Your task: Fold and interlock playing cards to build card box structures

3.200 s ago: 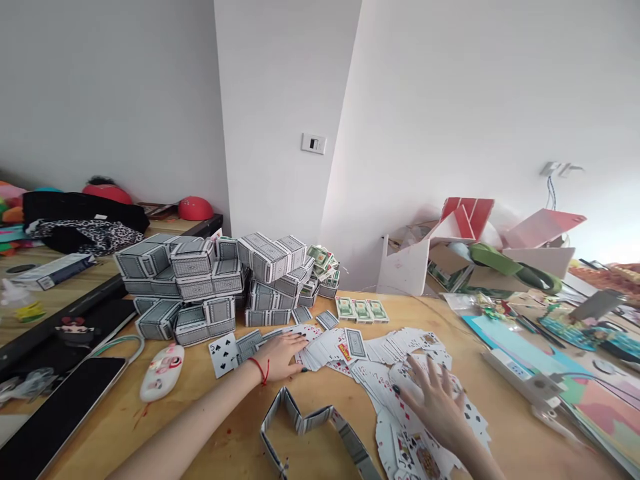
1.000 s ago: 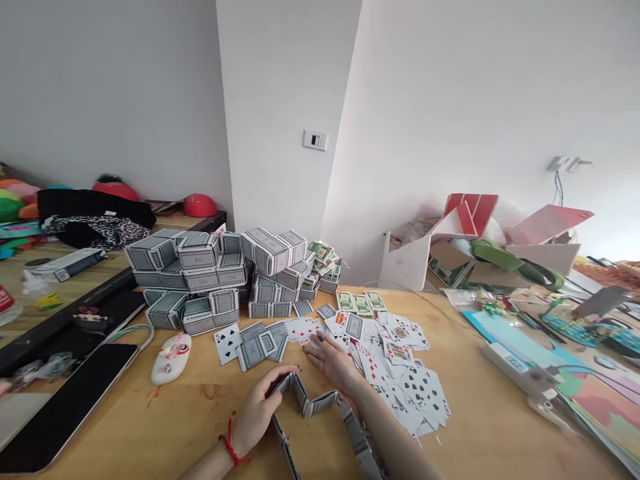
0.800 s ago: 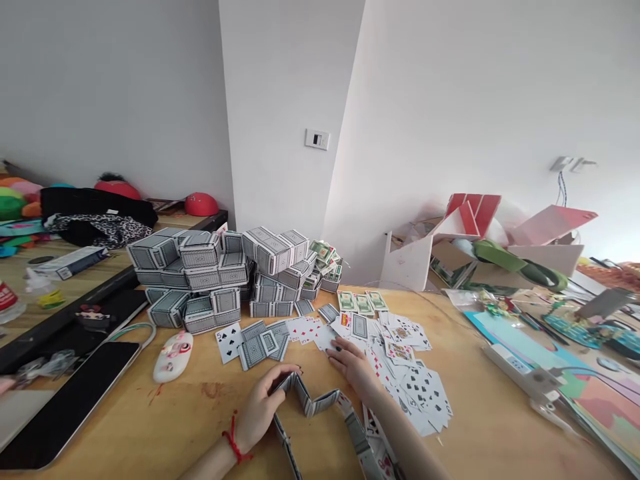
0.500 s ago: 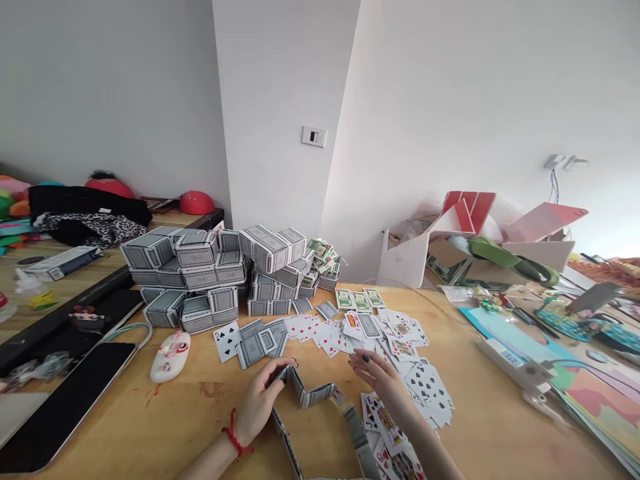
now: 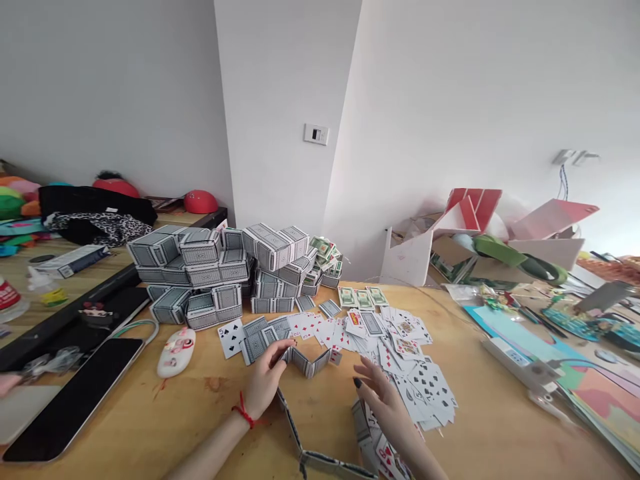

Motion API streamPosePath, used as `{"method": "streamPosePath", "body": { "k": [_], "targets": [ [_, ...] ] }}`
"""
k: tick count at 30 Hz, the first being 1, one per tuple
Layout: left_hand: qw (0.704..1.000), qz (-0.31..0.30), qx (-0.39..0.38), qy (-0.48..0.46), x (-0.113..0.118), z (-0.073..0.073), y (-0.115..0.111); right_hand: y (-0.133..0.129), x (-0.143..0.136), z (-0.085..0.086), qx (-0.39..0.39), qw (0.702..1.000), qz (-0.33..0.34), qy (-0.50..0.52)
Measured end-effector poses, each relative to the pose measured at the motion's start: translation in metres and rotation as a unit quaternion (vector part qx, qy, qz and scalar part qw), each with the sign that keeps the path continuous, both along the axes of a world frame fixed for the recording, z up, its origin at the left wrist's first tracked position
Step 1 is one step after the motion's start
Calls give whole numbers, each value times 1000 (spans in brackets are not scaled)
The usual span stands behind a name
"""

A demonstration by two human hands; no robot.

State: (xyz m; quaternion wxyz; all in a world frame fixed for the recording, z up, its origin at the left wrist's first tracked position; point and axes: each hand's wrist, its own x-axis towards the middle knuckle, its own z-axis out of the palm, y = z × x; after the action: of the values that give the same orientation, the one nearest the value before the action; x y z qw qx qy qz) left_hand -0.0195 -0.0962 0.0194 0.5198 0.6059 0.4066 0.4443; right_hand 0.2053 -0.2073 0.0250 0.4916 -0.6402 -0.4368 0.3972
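Observation:
My left hand (image 5: pixel 264 383), with a red cord bracelet (image 5: pixel 244 410), pinches a corner of a chain of joined playing cards (image 5: pixel 299 361). The chain stands on edge and bends in zigzags, with grey patterned backs showing. It runs from my fingers toward the right and also back down the near side (image 5: pixel 291 421) to the bottom edge. My right hand (image 5: pixel 381 397) hovers with fingers apart over the right part of the chain (image 5: pixel 364 433) and loose face-up cards (image 5: pixel 387 455). Nothing shows in its grasp, though its palm is partly hidden.
Block-like stacks of folded cards (image 5: pixel 215 272) stand at the back, with loose cards (image 5: pixel 420 383) spread before them. A mouse (image 5: pixel 176 352) and dark tablet-like slab (image 5: pixel 75 400) lie left. A power strip (image 5: pixel 520 363), papers and a box of odds and ends (image 5: pixel 525 250) are right.
The card chain has shifted away from me with my left hand, and its near section now shows more. My right hand has drawn slightly back, with its fingers spread.

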Motion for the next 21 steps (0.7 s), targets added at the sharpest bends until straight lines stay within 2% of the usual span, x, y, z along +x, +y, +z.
{"method": "streamPosePath", "body": {
  "k": [3,6,9,11,15,18,21],
  "targets": [
    [999,-23,23,21,-4,7,1,-23,3,0,-56,986,-6,-158],
    [988,-46,114,94,-4,23,2,-43,-1,-1,-92,949,42,-298],
    [955,-129,189,187,4,42,3,-49,-10,3,-135,909,82,-386],
    [925,-177,226,248,13,50,4,-44,-17,10,-141,898,76,-410],
    [878,-206,259,346,28,51,7,-20,-24,21,-113,903,55,-410],
    [875,-197,250,364,31,45,10,3,-23,20,-95,911,34,-401],
    [880,-178,239,370,26,41,13,21,-21,11,-39,942,5,-333]
  ]
}}
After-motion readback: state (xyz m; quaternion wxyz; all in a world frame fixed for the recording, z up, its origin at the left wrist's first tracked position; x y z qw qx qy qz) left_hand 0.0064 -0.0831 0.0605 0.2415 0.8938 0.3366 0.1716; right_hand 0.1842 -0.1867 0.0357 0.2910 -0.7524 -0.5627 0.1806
